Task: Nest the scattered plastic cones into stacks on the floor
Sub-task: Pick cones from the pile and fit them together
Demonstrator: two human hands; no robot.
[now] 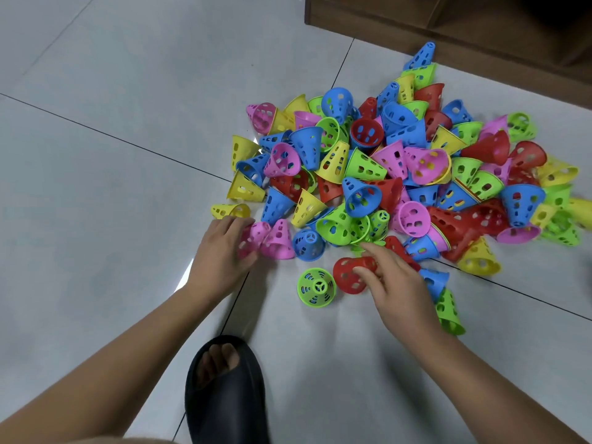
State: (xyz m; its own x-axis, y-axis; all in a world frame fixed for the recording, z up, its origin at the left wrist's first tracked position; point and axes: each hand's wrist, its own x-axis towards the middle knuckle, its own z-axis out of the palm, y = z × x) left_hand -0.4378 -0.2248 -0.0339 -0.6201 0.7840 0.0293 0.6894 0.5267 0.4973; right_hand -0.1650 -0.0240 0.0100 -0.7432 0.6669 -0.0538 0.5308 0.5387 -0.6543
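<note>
Left hand (221, 251): fingers curled round a pink cone (251, 237), blurred, axis unclear. Right hand (397, 283): thumb and fingers pinch a red cone (347, 277) lying on its side, long axis along the floor (128, 187). Just beside it a green cone (316, 287) stands mouth down, tip up. Beyond, the mixed pile (384, 174) points every way. Likely light, thin, perforated plastic, smooth; best taken at the rim or through the holes.

Motion blur smears the pink cone (256, 234) in the left hand (221, 251); the right hand (397, 293) hides part of the red cone (345, 277).
</note>
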